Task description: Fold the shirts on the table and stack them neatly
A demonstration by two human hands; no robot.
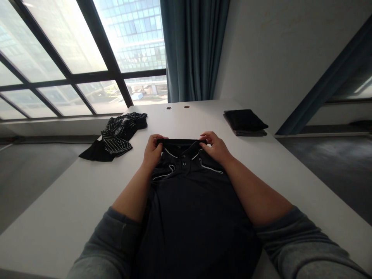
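a dark polo shirt [188, 217] lies front up on a white table [66, 197], its collar pointing away from the person and its body running toward the near edge of the table. the left hand [152, 152] and right hand [215, 147] are apart, one at each end of the shirt's collar [181, 144], both clamped on its edge between fingers and thumb. white piping [211, 167] trims the collar, and two small buttons [184, 163] sit on the placket just below it. grey sleeves [107, 244] are pushed back from both forearms, which lie along either side of the shirt.

left of the shirt, well clear of the left hand, lies a crumpled black-and-white striped garment [116, 135], loosely bunched, with a plain black part at its near end. beyond the shirt and to its right sits a neat folded stack of dark clothes [244, 122]. straight beyond the collar, two small round grommets [169, 108] are set in the table near its far edge. further past the shirt, a large window [58, 58] fills the far left, and a teal curtain [192, 50] hangs beside it.
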